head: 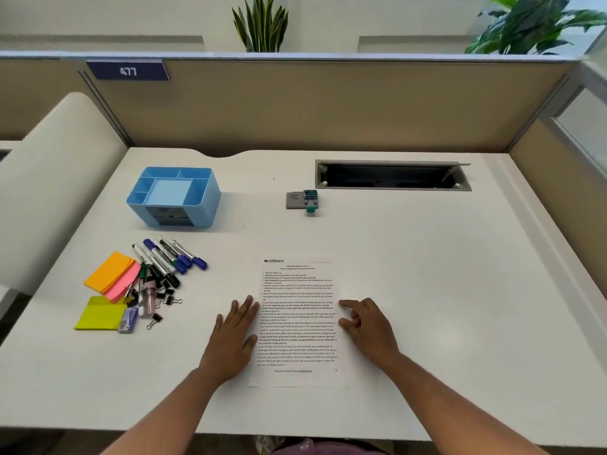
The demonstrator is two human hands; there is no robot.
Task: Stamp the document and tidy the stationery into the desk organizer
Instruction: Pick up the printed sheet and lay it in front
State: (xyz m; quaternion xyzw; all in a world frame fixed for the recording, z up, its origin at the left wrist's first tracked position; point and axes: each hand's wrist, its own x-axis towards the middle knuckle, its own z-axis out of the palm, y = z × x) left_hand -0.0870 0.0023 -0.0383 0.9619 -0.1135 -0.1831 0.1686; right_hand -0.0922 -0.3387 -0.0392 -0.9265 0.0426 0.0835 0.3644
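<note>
The white desk [410, 257] carries a blue organizer [174, 197] at the back left, markers [167, 257], sticky notes [110, 274] and binder clips [169, 298] before it, a stamp [310, 200] beside its ink pad [295, 201], and a printed document [299, 320] under two flat hands.

Single view only: head-worn wide-angle camera, set above the near edge of a white laminate desk [410, 274], facing forward and steeply down. Lens distortion marked: desk edges bowed, beige fabric partition panel [328, 103] curved across the upper frame. Nearest to lens: two bare forearms entering from the bottom edge. Middle range: white printed paper sheet [297, 323], roughly centred. Far range: light blue plastic compartment organizer [174, 197] at upper left, grey recessed cable tray [392, 175] at upper right. Beyond partition: green potted plant leaves [261, 24]. No second view, so no shared area.
</note>
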